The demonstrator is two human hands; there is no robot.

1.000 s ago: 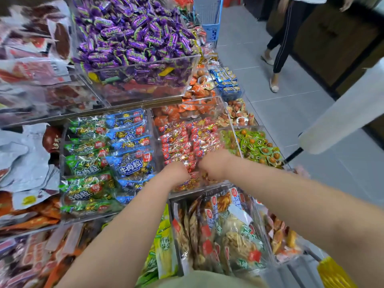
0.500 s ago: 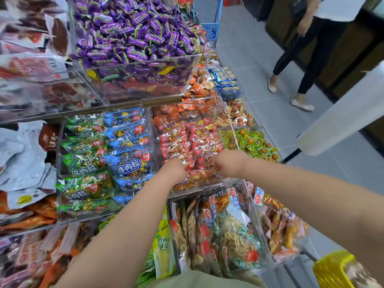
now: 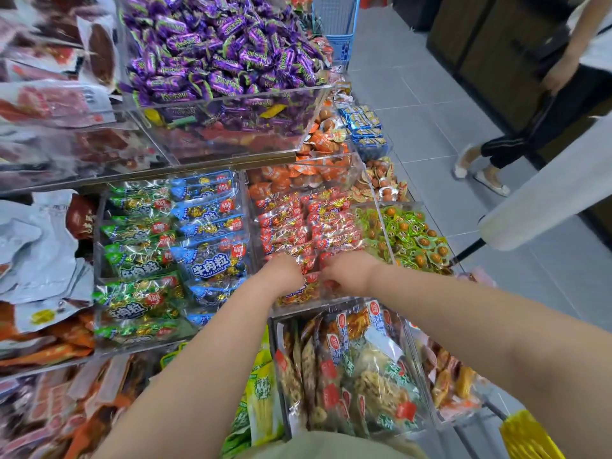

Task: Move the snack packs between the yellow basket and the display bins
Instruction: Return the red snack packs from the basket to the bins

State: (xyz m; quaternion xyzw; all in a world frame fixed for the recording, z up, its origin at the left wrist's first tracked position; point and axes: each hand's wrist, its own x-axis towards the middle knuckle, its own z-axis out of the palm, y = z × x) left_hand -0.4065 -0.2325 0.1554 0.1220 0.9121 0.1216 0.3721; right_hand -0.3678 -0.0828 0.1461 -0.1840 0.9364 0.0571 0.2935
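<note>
In the front part of a clear plastic bin (image 3: 298, 311) on a full shop shelf, both bare hands are down among shiny red snack packs (image 3: 311, 223). The left hand (image 3: 283, 274) and the right hand (image 3: 351, 273) are close side by side, with one red pack showing between them. The fingers of both hands bend down into the packs and their tips are hidden. I cannot tell if they hold a pack or just press on the pile.

The red packs are long and thin. Each one lies with its long side going left to right. They sit in two rows, and the rows run away from the person, each pack partly on top of another.

The bin walls are tight around the packs. On the left, just past the wall, are blue packs (image 3: 208, 256) and green packs (image 3: 139, 256). On the right are small green packs with orange middles (image 3: 410, 236). In front and lower down are tall bags of pale snacks (image 3: 357, 376), right under the arms. The bin has no lid on top.

The yellow plastic basket (image 3: 526, 435) is low on the right, well apart from the hands, with only a corner showing. The grey tile floor (image 3: 430, 127) runs along the right side.
</note>
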